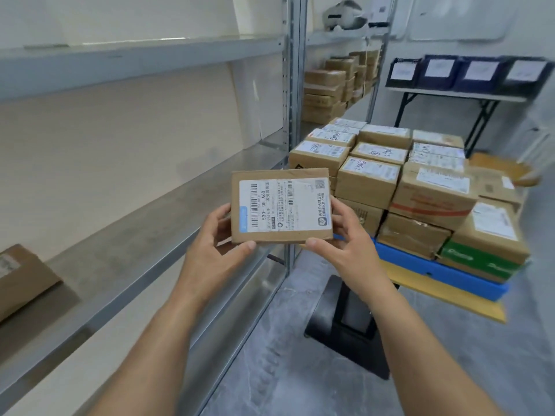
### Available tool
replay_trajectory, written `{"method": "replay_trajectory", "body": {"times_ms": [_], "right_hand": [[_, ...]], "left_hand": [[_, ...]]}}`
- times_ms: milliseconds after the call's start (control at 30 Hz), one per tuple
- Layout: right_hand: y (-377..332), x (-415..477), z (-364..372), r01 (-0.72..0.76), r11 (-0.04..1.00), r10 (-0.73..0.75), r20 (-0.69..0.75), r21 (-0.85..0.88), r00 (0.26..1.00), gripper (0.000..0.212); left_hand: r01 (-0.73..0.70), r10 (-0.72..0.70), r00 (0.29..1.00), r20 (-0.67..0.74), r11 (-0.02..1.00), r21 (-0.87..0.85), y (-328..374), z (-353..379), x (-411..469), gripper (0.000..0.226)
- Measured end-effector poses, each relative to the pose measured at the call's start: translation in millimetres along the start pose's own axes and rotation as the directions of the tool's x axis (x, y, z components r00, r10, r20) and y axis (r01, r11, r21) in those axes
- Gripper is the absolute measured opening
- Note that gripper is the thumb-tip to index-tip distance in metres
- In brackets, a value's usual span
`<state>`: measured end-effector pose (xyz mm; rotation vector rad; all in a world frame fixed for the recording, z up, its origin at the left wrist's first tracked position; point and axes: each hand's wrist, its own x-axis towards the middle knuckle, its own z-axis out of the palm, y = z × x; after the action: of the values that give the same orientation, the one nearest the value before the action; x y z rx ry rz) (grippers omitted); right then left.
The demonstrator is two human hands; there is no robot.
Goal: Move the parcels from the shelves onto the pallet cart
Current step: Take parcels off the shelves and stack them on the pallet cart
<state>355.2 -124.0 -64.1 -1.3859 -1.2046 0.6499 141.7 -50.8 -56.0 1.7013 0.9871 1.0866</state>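
Grey metal shelving (144, 223) runs along the nine o'clock side, with one brown box (21, 277) lying on it at eight o'clock. At centre, a flat labelled parcel (280, 205) is held in the air, clear of the shelf. The left hand (216, 250) and right hand (348, 247) each curl round a lower corner, thumbs on its near edge. Stacked parcels (420, 181) fill the pallet cart (435, 274) at three o'clock.

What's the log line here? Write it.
left hand: grips parcel | right hand: grips parcel | parcel: airborne, label up | pallet cart: stacked, not reached
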Motion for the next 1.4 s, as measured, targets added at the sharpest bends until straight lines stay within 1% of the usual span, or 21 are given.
{"method": "replay_trajectory", "body": {"times_ms": [67, 167, 333, 433, 633, 867, 1033, 1200, 1400], "right_hand": [[5.2, 8.4, -10.3, 0.006, 1.0, -0.006, -0.028, -0.002, 1.0, 0.074], [9.4, 27.3, -23.0, 0.023, 1.0, -0.023, -0.059, -0.011, 0.998, 0.074], [8.7, 75.7, -47.6, 0.058, 0.998, -0.061, -0.126, -0.026, 0.99, 0.073], [6.5, 108.9, -68.6, 0.077, 0.994, -0.089, -0.168, -0.08, 0.982, 0.072], [4.2, 166.6, -112.4, 0.068, 0.986, -0.104, -0.244, -0.151, 0.964, 0.073], [8.1, 207.7, -165.6, 0.069, 0.986, -0.125, -0.386, -0.155, 0.914, 0.073], [17.5, 215.8, -210.8, 0.036, 0.983, -0.115, -0.452, -0.18, 0.885, 0.071], [26.8, 210.6, -270.5, 0.007, 0.975, -0.121, -0.506, -0.221, 0.854, 0.072], [44.7, 201.8, -351.9, -0.006, 0.982, -0.099, -0.539, -0.188, 0.836, 0.071]], "left_hand": [[-0.005, 0.005, 1.0, 0.02, 1.0, -0.009, 2.6, 11.5, 11.6, 0.061], [-0.032, 0.031, 0.998, 0.055, 0.999, 0.009, 4.6, 24.8, 36.1, 0.065], [-0.097, 0.098, 0.988, 0.121, 0.995, -0.016, 12.3, 45.7, 100.4, 0.064], [-0.136, 0.141, 0.975, 0.169, 0.99, -0.046, 16.8, 63.4, 144.0, 0.062], [-0.206, 0.211, 0.948, 0.24, 0.977, -0.046, 31.6, 103.8, 221.6, 0.059], [-0.288, 0.288, 0.889, 0.356, 0.956, -0.055, 48.6, 164.0, 292.6, 0.064], [-0.29, 0.318, 0.85, 0.419, 0.948, -0.132, 60.8, 219.6, 317.0, 0.06], [-0.301, 0.334, 0.825, 0.457, 0.942, -0.145, 78.7, 287.3, 322.1, 0.058], [-0.268, 0.313, 0.806, 0.503, 0.95, -0.162, 103.4, 373.2, 321.4, 0.058]]}}
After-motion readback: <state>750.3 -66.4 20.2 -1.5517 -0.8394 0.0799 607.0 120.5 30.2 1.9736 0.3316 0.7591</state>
